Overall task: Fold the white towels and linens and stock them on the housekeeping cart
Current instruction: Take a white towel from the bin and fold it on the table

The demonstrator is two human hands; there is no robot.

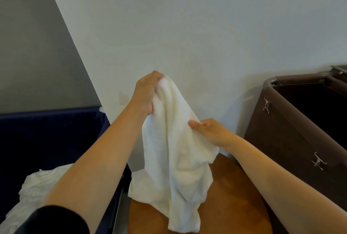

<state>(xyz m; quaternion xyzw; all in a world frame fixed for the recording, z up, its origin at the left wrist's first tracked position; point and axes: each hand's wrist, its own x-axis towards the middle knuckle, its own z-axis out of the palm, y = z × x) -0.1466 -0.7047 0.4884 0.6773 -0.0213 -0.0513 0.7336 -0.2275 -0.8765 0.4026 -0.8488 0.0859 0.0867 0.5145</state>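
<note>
Head camera, nearest first: below both hands, a wooden surface (234, 205) catches the lower end of a white towel (176, 158). The right hand (208, 130) pinches its side edge (probably seeking a corner). Higher and farther, the left hand (148, 93) grips the bunched top so the towel hangs.

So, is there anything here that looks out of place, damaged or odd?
Nothing looks damaged. The white towel, gripped by the left hand and right hand, hangs bunched and unfolded over the wooden top. White linen lies crumpled in the navy bin.
</note>
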